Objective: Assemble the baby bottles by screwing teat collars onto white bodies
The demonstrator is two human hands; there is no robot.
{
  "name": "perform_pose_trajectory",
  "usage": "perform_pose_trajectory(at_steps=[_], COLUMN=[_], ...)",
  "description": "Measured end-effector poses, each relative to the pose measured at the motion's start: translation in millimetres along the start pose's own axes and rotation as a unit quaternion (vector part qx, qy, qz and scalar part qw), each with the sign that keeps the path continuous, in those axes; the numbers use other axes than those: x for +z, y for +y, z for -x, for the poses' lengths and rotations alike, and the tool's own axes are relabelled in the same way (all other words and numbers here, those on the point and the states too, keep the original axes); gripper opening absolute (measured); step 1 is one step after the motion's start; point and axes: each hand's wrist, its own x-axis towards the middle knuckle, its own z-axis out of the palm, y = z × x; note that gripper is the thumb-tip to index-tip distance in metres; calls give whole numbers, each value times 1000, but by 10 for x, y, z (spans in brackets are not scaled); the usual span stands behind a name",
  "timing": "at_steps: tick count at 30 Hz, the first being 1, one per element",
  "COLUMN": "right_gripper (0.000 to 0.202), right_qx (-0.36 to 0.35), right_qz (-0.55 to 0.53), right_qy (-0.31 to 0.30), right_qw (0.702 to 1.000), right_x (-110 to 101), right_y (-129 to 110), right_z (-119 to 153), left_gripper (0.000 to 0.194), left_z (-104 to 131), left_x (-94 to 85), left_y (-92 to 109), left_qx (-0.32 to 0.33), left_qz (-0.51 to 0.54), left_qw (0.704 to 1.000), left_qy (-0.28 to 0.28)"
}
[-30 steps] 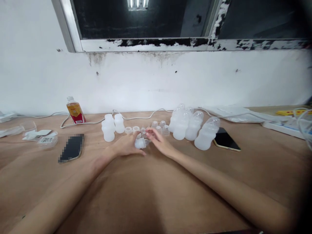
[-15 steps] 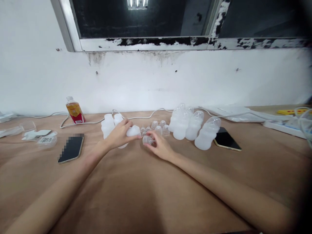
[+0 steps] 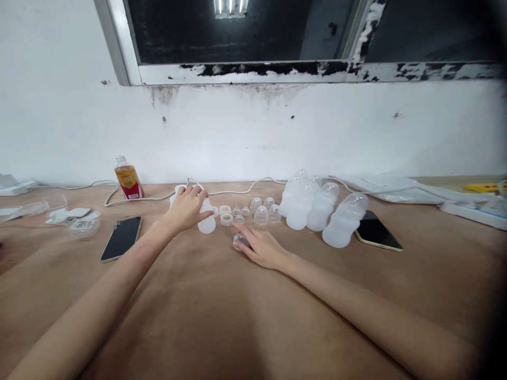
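Observation:
My left hand (image 3: 186,208) reaches over the frosted white bottles at left centre, its fingers bent round one bottle (image 3: 206,224) whose lower part shows below the palm. Near the middle, my right hand (image 3: 263,247) has its fingers on a small clear nipple-and-ring piece (image 3: 240,241) on the table. Between and behind the hands are white rings (image 3: 226,219), small clear nipples (image 3: 239,217) and clear domed caps (image 3: 261,215). To the right stand several capped frosted bottles (image 3: 339,221).
A drink bottle (image 3: 129,179) and a phone (image 3: 122,238) are at left, beside clear plastic packaging (image 3: 84,226). Another phone (image 3: 378,231) lies at right. A white cable (image 3: 253,186) runs along the back, near a white plastic bag (image 3: 390,189) and a power strip (image 3: 471,212).
My left hand has moved left and back, uncovering the rings. My right hand has lowered the clear piece toward the front onto the table. The view has shifted slightly.

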Motion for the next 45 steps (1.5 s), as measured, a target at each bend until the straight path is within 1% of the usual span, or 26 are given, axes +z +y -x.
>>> perform_pose_trajectory(at_steps=[4, 7, 9, 12, 15, 19, 28, 33, 40, 45], right_gripper=[55, 54, 47, 40, 39, 34, 31, 30, 29, 28], right_qx=[32, 71, 100, 127, 121, 98, 80, 81, 72, 99], right_qz=[-22, 0, 28, 69, 87, 98, 100, 93, 80, 60], right_qy=[28, 55, 43, -9, -30, -26, -34, -39, -30, -25], right_qw=[999, 996, 994, 989, 988, 990, 991, 992, 994, 993], right_x=[7, 19, 25, 18, -2, -12, -13, -26, -26, -8], right_y=[-10, -11, -8, -6, -10, -16, -11, -20, -4, -17], right_z=[-2, -16, -29, -46, -49, -38, -42, -43, -56, -58], left_gripper=[38, 36, 34, 34, 33, 32, 34, 34, 31, 29], left_z=[1, 1, 0, -4, -6, -4, 0, 1, -4, -2], left_x=[41, 72, 92, 119, 136, 137, 152, 177, 184, 177], left_y=[-35, -62, -77, -101, -127, -148, -168, -193, -205, -208], left_qx=[-7, -10, -13, -14, -15, -19, -21, -19, -19, -20], left_qz=[-20, -21, -21, -14, -2, 7, 7, -1, 16, 20], left_qw=[1000, 1000, 1000, 1000, 1000, 1000, 1000, 1000, 1000, 1000], left_qy=[5, 6, 10, 17, 19, 13, 10, 8, 4, -2])
